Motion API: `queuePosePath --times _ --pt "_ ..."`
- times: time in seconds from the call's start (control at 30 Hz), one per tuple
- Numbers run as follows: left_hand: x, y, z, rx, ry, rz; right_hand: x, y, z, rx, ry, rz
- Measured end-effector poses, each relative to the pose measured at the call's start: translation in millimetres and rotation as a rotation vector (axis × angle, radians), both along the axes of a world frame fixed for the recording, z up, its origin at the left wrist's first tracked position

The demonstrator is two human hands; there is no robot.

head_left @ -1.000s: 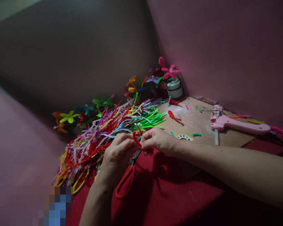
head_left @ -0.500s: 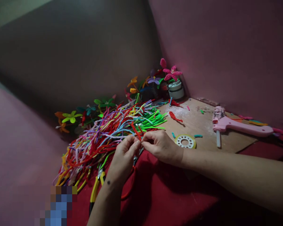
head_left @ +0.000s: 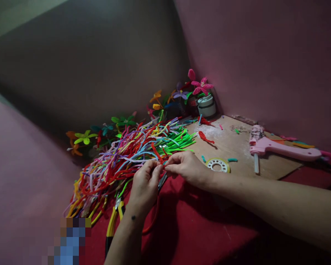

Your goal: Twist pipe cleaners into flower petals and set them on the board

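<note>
Between the fingertips of both hands is a red pipe cleaner (head_left: 156, 152), its fuzzy end standing up above them. My left hand (head_left: 146, 184) pinches it from the left, thumb against forefinger. From the right, my right hand (head_left: 186, 168) pinches it too, the two hands' fingertips nearly touching. Just behind lies a big heap of coloured pipe cleaners (head_left: 113, 158), with green ones (head_left: 179, 140) at its right. Partly hidden under my hands are scissors (head_left: 162, 181) with a red handle.
Yellow-black pliers (head_left: 111, 226) lie left of my left forearm. On the board (head_left: 237, 141) are a pink glue gun (head_left: 281, 147), a tape roll (head_left: 217, 165) and a red looped piece (head_left: 206, 137). Pipe-cleaner flowers (head_left: 202, 86) and a white jar (head_left: 206, 106) stand behind.
Both hands have stayed together with small finger shifts. The red piece leans slightly more to the left. The whole view has shifted slightly.
</note>
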State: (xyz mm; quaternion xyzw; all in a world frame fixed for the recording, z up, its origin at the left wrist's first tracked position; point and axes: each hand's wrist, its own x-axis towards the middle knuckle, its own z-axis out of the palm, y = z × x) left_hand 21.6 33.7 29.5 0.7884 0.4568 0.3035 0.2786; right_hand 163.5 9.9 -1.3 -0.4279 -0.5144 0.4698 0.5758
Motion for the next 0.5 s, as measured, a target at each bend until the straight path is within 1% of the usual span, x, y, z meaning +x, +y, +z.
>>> queuePosePath --times 0.1,0.17,0.2,0.27,0.33,0.4,0.47,0.5 --pt "-1.4 0.7 1.6 -0.015 -0.042 0.022 2.8 2.9 -2.5 -0.126 0.207 0.216" --pt "-2.4 1.4 3.2 -0.074 -0.095 0.024 3.9 4.9 -4.2 -0.178 0.26 0.291" --pt "-2.9 1.8 4.0 -0.103 -0.115 0.023 3.9 5.5 -4.6 -0.193 0.267 0.289" --pt "-3.4 2.2 5.1 -0.152 -0.14 0.012 3.0 5.3 -4.4 -0.198 0.264 0.236" --pt "-3.5 1.9 5.8 -0.205 -0.16 -0.009 1.2 3.3 -3.5 -0.156 0.195 0.167" --pt "-3.0 0.7 6.7 -0.242 -0.174 -0.024 -0.8 0.3 -2.6 -0.043 0.052 0.078" --pt "-2.7 -0.8 8.0 -0.23 -0.161 -0.019 -2.6 -2.5 -2.1 0.086 -0.086 0.0" --pt "-2.7 -1.5 8.9 -0.211 -0.144 -0.013 -3.3 -3.6 -2.0 0.134 -0.125 -0.015"
